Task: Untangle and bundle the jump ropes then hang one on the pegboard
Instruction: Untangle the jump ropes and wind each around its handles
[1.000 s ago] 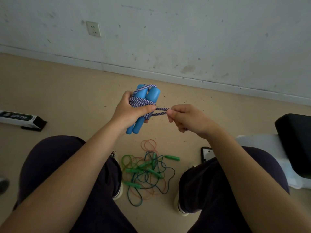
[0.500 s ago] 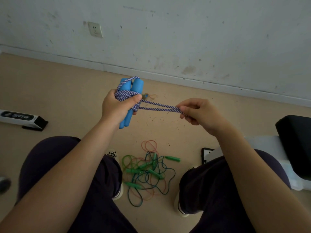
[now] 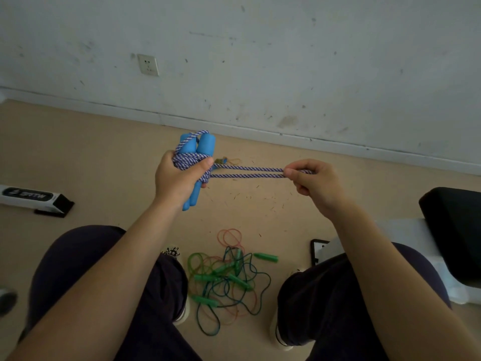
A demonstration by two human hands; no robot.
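A person's left hand grips two blue foam handles wound in purple-and-white braided rope, the right hand pinching its doubled strand taut (green-handled ropes lie tangled on the floor).

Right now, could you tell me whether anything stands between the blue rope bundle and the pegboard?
I cannot tell: no pegboard is in view. The left hand grips the blue rope bundle, and the right hand pinches its doubled end.

tan floor with tangled green-handled jump ropes, white box
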